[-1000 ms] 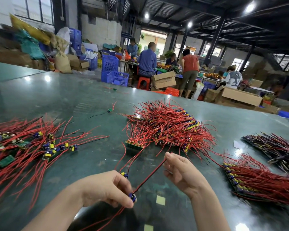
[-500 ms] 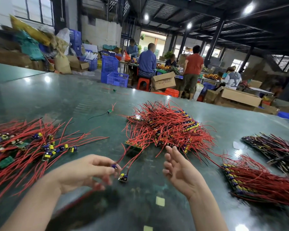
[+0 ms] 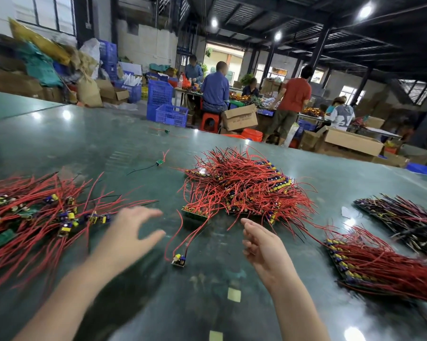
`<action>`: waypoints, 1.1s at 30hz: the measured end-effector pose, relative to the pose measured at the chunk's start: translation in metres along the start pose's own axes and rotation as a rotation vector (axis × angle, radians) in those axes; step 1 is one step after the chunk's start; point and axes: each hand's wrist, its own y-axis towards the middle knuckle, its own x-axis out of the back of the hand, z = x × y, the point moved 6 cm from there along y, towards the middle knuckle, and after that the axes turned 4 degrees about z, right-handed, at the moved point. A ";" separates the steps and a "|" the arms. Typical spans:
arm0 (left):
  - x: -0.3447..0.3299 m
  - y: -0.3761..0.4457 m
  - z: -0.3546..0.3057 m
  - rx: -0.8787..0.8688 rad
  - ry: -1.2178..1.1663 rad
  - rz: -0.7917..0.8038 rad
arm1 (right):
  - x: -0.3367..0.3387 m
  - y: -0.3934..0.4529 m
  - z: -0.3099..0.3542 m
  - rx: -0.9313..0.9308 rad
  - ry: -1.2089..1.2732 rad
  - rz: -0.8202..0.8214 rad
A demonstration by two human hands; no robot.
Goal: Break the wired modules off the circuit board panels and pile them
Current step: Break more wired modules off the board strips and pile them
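My left hand (image 3: 131,232) is spread, empty, mid-frame beside the pile (image 3: 35,217). My right hand (image 3: 261,244) hangs released. One module (image 3: 178,260) lies between them on the table (image 3: 84,143).

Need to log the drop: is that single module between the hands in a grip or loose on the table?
Loose. The single module lies on the table; left hand and right hand are open, clear of it.
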 end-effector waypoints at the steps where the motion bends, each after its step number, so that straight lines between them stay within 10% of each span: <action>1: -0.020 -0.003 -0.008 -0.011 0.037 0.102 | -0.004 -0.001 0.001 0.032 -0.096 0.011; 4: -0.057 -0.008 -0.016 0.007 0.155 0.230 | -0.027 -0.008 -0.002 0.139 -0.555 0.074; 10: -0.059 -0.013 -0.017 0.161 -0.349 0.184 | -0.065 -0.020 -0.034 0.267 -1.212 0.199; 33: -0.044 -0.017 -0.042 0.062 -0.911 -0.035 | -0.068 -0.040 0.010 0.741 -0.790 0.068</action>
